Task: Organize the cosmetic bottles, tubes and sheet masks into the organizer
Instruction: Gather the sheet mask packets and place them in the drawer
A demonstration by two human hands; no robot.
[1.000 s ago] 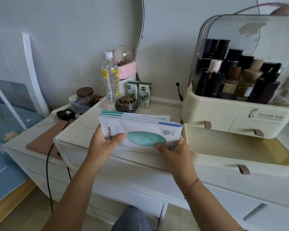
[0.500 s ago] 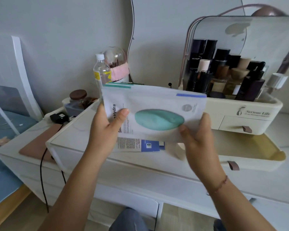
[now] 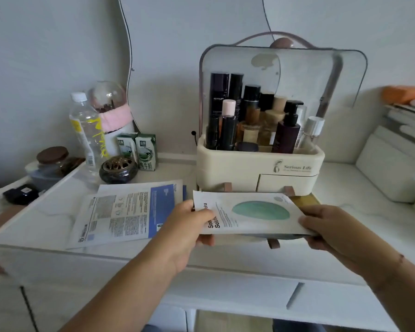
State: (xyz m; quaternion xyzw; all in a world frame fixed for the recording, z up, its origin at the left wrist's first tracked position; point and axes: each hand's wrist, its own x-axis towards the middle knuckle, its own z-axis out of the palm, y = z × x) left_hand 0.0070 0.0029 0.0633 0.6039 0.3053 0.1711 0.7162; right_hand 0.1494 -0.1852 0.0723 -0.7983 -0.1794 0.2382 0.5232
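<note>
— Over the pulled-out bottom drawer (image 3: 307,200), at six o'clock from the organizer (image 3: 259,168), what did the two hands have?

— One sheet mask (image 3: 249,214), held flat. I could not tell whether it touched the drawer. The left hand (image 3: 187,226) pinched its nine o'clock edge, thumb on top and fingers under. The right hand (image 3: 328,226) clamped the three o'clock edge the same way.

— How would it handle?

— Light and floppy, I judged. It was a thin sachet with slick faces, likely to sag in the middle or slide out of a loose pinch. Holding it by both short edges looked right, and it should go in flat, not folded.

— Any writing?

— On the sachet only "Soo" and "Solu", cut off by the thumb, and "dra" above them, beside a green oval. The organizer's front read "Serious Life". A tall black bottle (image 3: 219,99) at eleven o'clock in the top tray read "REVITALIFT".

— And the other masks?

— More sheet masks (image 3: 127,212) lay print-side up on the tabletop (image 3: 34,226), at nine o'clock from the held one. Their print was too small to read. Two milk cartons (image 3: 145,149) at twelve o'clock from them bore Chinese characters.
</note>
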